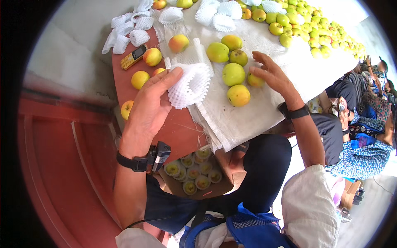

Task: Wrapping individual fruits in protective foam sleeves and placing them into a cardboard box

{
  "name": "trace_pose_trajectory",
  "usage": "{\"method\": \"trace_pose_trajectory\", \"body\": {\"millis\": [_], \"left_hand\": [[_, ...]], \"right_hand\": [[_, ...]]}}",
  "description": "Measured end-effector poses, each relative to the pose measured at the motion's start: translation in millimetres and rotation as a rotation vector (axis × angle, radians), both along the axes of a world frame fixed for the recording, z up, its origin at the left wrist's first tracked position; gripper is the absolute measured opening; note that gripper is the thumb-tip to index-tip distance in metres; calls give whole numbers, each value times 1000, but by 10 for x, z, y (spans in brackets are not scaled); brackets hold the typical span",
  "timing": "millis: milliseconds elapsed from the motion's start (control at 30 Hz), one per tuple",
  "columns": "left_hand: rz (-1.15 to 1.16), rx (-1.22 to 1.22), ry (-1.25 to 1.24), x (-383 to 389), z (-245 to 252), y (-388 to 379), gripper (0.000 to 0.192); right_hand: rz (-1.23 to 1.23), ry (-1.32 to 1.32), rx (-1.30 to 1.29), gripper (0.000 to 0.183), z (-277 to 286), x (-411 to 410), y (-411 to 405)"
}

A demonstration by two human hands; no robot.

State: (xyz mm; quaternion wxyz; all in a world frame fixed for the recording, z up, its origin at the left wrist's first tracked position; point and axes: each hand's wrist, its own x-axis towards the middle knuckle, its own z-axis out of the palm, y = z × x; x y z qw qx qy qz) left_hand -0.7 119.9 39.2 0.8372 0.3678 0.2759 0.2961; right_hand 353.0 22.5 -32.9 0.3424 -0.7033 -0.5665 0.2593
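My left hand (pixel 150 107) grips a white foam net sleeve (pixel 189 88) between thumb and fingers, its mouth turned to the right. My right hand (pixel 273 74) has its fingers apart over a small yellow-green apple (pixel 255 81). The thumb overlaps that apple's upper edge; whether it touches cannot be told. Beside it lie a green apple (pixel 233 74), a yellow apple (pixel 238 95) and a blemished greenish apple (pixel 238 58). Under and behind the held sleeve, another foam sleeve (pixel 195 55) lies flattened, with a red-yellow apple (pixel 178 43) next to it.
A whitish woven sheet (pixel 248 121) covers much of the red table (pixel 180 136). A gold mobile phone (pixel 134 57) and bunched foam sleeves (pixel 124 29) lie left. Many apples (pixel 310 31) are heaped far right. Below, a cardboard box (pixel 214 190) holds sleeved apples. People (pixel 359 148) sit at right.
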Motion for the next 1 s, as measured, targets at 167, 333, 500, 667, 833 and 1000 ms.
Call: {"method": "trace_pose_trajectory", "body": {"millis": [167,333,500,667,833,1000], "left_hand": [[42,9,12,3,10,-2,27],[31,11,20,24,30,-14,28],[8,19,-2,-20,23,-26,29],[2,15,-6,17,-6,9,28],[-18,43,-9,-71,-11,73,29],[-4,42,-34,-4,7,18,31]], "right_hand": [[70,-238,22,60,160,-163,-238],[90,-224,-125,55,278,-138,-308],[-49,161,-204,52,243,-182,-216],[-89,-239,3,54,167,-226,-286],[-126,-20,-48,52,125,-197,-434],[-205,118,9,57,-30,-116,-500]]}}
